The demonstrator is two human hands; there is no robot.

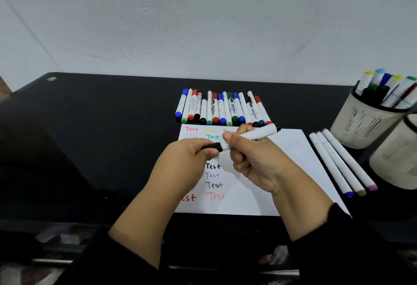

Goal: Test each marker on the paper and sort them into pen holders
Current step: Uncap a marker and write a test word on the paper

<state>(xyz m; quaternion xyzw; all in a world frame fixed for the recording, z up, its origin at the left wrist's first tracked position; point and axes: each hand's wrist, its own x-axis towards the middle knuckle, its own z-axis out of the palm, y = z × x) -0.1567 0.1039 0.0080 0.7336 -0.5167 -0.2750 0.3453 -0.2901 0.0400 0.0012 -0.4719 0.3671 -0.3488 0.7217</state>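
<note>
The right hand (252, 158) grips the white barrel of a marker (250, 137) above the paper (291, 172), thumb on top. The left hand (187, 160) pinches the black cap (213, 146) at the marker's left end; whether the cap is seated or partly off cannot be told. The 2 hands are close together, joined by the marker.

The paper lies on a black desk (101, 138) and carries "Test" written in several colours. A row of markers (222, 108) lies just beyond the paper's far edge. 3 long markers (340, 162) lie just beside its right edge. 2 pen holders stand at the right: the far holder (363, 122) contains markers; the contents of the near holder (397, 160) cannot be told.
</note>
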